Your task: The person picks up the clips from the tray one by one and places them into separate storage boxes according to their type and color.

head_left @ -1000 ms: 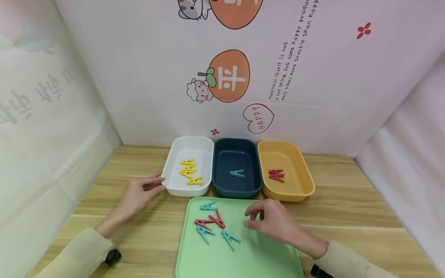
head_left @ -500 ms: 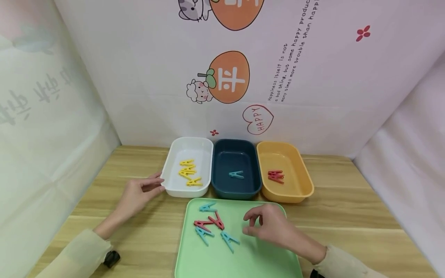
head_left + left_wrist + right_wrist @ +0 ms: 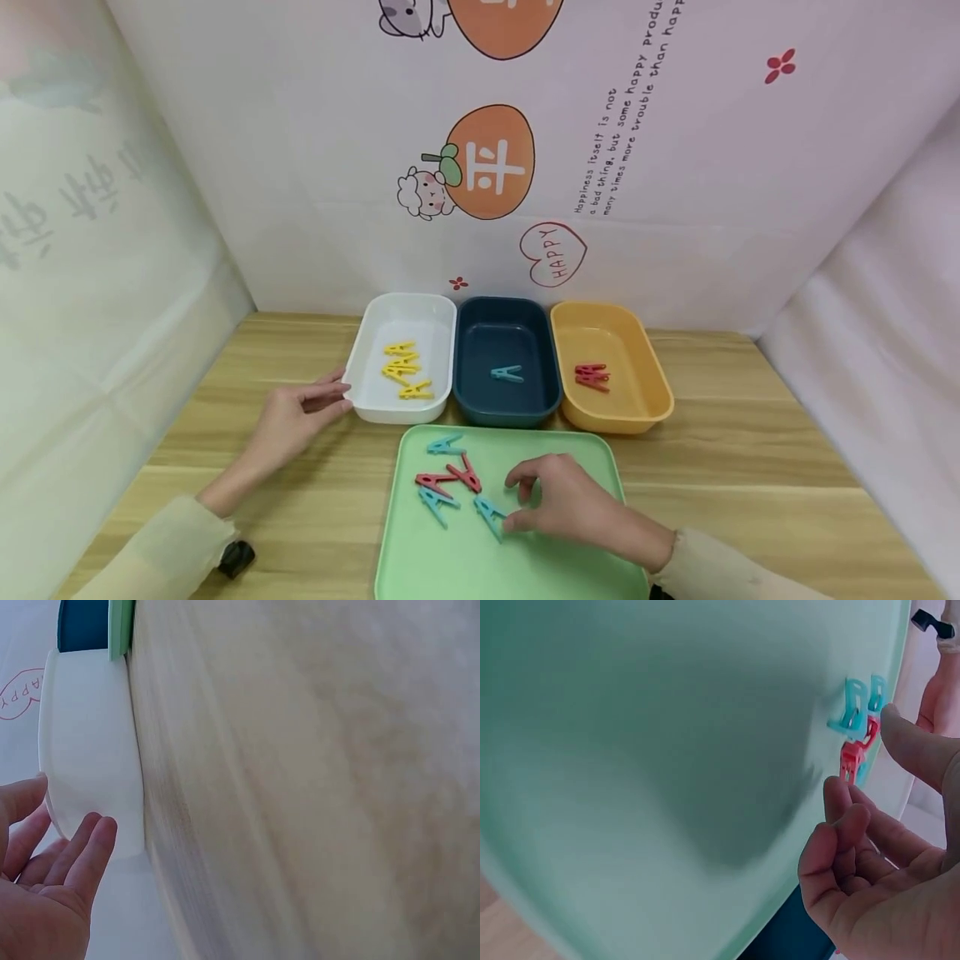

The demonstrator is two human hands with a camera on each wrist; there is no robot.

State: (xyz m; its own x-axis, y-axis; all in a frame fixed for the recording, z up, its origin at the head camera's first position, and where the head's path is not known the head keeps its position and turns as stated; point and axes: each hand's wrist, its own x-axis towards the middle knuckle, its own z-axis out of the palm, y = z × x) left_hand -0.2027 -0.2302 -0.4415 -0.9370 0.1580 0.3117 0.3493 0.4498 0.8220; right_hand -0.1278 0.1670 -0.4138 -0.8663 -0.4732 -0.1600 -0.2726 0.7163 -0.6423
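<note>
My right hand [image 3: 558, 504] hovers over the green tray [image 3: 431, 562], thumb and fingers apart with nothing between them. Right by the thumb in the head view lies a blue clothespin [image 3: 487, 515]. Two more blue clothespins [image 3: 445, 446] and two red clothespins [image 3: 466, 475] lie close by on the tray; in the right wrist view, the red clothespin [image 3: 849, 760] shows beyond the fingertips. My left hand [image 3: 294, 421] rests its fingertips against the left side of the white bin [image 3: 401, 415], fingers fairly straight in the left wrist view.
Several yellow clothespins [image 3: 400, 349] lie in the white bin. Beside it stand a dark blue bin [image 3: 510, 414] with one blue clothespin [image 3: 507, 374] and a yellow-orange bin [image 3: 637, 417] holding red clothespins [image 3: 592, 377]. A printed white cloth [image 3: 660, 258] hangs behind the wooden table [image 3: 720, 417].
My right hand has moved left and toward me over the tray, to the nearest blue clothespin. The left hand has stayed at the white bin.
</note>
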